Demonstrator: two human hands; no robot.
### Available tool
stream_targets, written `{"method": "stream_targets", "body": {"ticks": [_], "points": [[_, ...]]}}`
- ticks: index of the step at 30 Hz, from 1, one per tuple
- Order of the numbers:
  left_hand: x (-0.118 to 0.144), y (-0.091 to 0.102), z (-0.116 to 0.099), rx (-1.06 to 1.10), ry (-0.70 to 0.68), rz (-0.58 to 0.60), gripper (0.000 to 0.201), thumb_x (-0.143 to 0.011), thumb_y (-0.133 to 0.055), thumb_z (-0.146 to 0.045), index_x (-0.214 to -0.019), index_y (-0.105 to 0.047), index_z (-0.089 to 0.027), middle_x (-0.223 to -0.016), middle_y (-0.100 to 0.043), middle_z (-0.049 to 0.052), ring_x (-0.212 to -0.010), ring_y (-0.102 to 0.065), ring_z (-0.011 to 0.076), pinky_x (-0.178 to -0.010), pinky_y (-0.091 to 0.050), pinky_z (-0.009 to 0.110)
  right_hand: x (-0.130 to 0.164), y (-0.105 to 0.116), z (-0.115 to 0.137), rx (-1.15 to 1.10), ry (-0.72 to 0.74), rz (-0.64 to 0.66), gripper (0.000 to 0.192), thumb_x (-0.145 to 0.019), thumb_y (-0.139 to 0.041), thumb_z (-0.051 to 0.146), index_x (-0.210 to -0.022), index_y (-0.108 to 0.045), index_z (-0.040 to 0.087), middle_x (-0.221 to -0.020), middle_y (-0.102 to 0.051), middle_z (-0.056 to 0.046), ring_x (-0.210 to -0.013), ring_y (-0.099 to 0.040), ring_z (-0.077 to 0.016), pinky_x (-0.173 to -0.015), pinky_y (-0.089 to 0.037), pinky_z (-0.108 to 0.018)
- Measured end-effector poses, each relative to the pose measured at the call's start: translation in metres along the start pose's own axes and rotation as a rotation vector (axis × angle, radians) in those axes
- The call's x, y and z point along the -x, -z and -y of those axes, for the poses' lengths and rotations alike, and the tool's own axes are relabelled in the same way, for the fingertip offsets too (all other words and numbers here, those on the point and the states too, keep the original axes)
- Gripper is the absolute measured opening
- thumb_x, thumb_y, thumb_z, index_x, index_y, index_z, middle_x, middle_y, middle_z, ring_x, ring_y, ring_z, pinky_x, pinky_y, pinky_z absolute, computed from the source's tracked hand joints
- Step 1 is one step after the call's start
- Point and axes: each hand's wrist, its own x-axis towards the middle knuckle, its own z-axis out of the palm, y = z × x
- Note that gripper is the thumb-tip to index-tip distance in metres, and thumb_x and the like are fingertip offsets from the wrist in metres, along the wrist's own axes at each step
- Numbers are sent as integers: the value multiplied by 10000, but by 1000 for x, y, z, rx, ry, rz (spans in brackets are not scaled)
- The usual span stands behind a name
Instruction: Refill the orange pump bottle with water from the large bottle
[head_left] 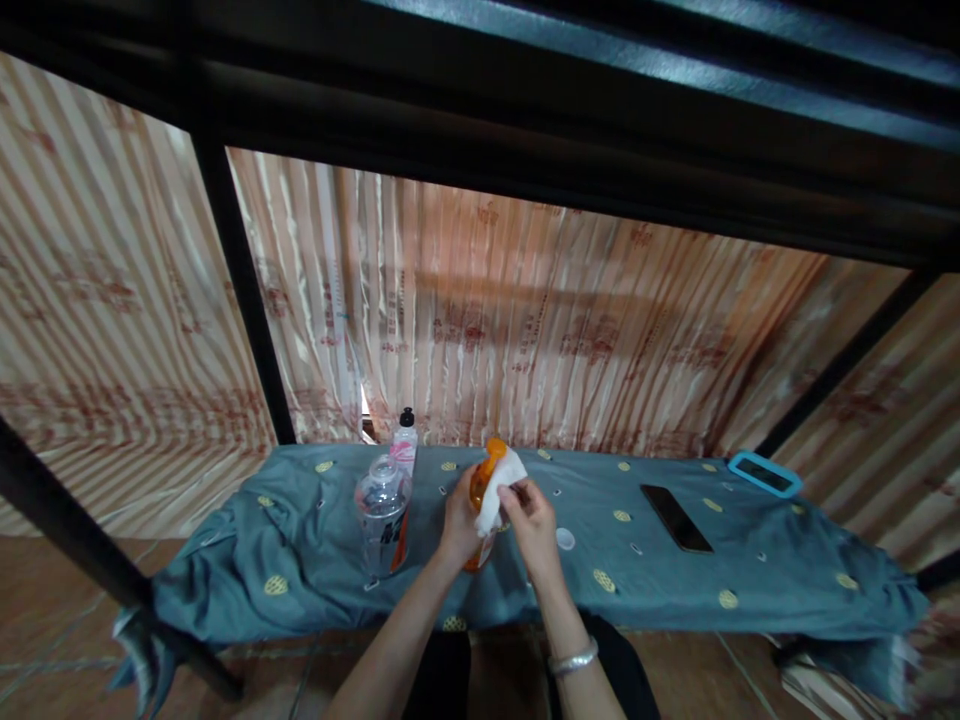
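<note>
An orange bottle (477, 488) with an orange top stands tilted in front of me, low over the cloth-covered surface. My left hand (460, 520) is wrapped round its left side. My right hand (531, 515) pinches a white tissue (495, 498) and presses it against the bottle's right side, covering much of it. To the left of my hands stands a large clear plastic bottle (383, 520) with an orange and black label. Just behind it is a smaller clear bottle (405, 440) with a black cap and pink print.
A teal patterned cloth (592, 590) covers the low surface. On the right lie a dark phone (676, 518) and a blue-framed device (764, 474). A small whitish disc (565, 539) sits near my right hand. Black metal posts (251, 300) and an overhead frame enclose the space, with striped curtains (480, 300) behind.
</note>
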Motion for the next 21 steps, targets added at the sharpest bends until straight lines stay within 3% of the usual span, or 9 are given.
{"method": "stream_targets", "body": {"ticks": [3, 8, 10, 13, 16, 21], "points": [[2, -8, 10, 96, 15, -12, 650, -613, -755, -258, -1235, -590, -162, -1134, -721, 105, -1053, -688, 291, -949, -560, 418, -13, -7, -2, 61, 12, -79, 590, -731, -777, 434, -1212, -546, 181, -1139, -695, -88, -1039, -651, -249, -963, -484, -460], [1, -20, 17, 139, 148, -32, 336, -704, -699, -255, -1028, -672, -173, -1022, -761, 86, -963, -708, 242, -894, -576, 352, -29, -25, -7, 203, -5, -22, 289, -767, -757, 417, -907, -626, 201, -831, -673, -3, -796, -633, -206, -806, -492, -413], [0, -19, 16, 120, 186, -27, 287, -687, -720, -243, -963, -682, -174, -949, -770, 69, -919, -717, 236, -857, -584, 329, -31, -28, -11, 204, -10, 6, 249, -797, -734, 392, -903, -610, 204, -806, -646, 15, -758, -611, -188, -779, -480, -396], [0, -15, 12, 119, 177, -24, 369, -658, -747, -214, -1017, -675, -177, -973, -768, 65, -981, -712, 245, -895, -582, 334, -33, -23, -13, 120, -31, 113, 251, -809, -728, 361, -964, -615, 198, -830, -649, 16, -756, -611, -179, -765, -483, -383], [0, -11, 3, 102, 109, -30, 521, -647, -754, -188, -1154, -637, -186, -1137, -737, 83, -1128, -672, 266, -1006, -541, 382, -35, -8, -14, -47, -114, 270, 354, -779, -761, 412, -1025, -633, 191, -837, -688, 15, -727, -642, -169, -732, -517, -370], [-2, -9, -14, -52, 150, -1, 615, -636, -738, -121, -1228, -600, -216, -1208, -716, 76, -1105, -687, 261, -986, -542, 392, -40, 13, -24, -256, -286, 381, 413, -698, -808, 539, -865, -667, 188, -746, -709, 25, -619, -649, -147, -690, -561, -369]]}}
